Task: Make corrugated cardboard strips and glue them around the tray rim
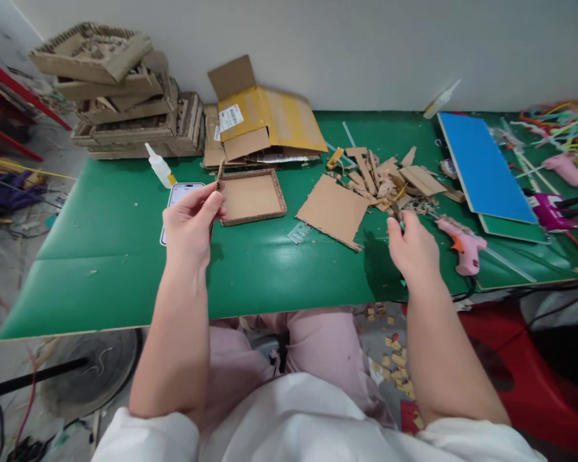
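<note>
My left hand is raised over the table's left part, its thumb and fingers pinching a thin cardboard strip on end. Just behind it lies a shallow cardboard tray with corrugated walls. My right hand is closed round a small hand tool with a dark metal tip and a bit of green on its grip; the fingers hide most of it. Its tip is near the heap of cardboard scraps. A flat cardboard square lies between the hands, partly over a clear ruler.
A phone and a white glue bottle are at left, before stacked cardboard trays. A yellow-taped carton stands behind. At right lie a pink glue gun, a blue board and a purple tool.
</note>
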A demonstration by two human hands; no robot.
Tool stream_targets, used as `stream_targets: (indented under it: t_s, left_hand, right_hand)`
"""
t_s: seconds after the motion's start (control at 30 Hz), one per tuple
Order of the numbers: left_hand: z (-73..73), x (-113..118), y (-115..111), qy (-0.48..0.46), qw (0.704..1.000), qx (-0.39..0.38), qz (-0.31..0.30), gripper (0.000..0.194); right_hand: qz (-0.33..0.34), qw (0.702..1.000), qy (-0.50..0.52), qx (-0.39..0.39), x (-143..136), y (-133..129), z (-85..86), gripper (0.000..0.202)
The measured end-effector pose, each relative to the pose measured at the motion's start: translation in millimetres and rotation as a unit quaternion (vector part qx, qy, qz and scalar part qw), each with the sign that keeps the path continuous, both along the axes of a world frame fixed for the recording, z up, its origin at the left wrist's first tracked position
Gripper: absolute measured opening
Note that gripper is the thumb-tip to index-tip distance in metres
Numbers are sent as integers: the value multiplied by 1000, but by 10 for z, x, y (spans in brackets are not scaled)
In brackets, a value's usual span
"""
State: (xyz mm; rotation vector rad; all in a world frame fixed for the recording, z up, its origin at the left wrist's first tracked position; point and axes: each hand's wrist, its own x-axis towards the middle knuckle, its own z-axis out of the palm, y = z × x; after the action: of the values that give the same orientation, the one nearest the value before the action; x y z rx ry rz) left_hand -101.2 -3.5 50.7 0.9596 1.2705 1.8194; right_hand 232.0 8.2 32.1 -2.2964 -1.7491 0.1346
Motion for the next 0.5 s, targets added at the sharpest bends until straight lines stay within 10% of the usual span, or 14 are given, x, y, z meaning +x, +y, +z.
stream_targets:
  t_s: [0.23, 0.5]
  left_hand:
    - [132, -154, 0, -309, 950, 41, -30, 23]
    - [195, -228, -34, -388, 921, 10, -23, 30]
  right_hand:
    - [103, 982, -141, -66, 11, -3, -207, 40]
    - [231, 960, -104, 122, -127, 81, -283, 36]
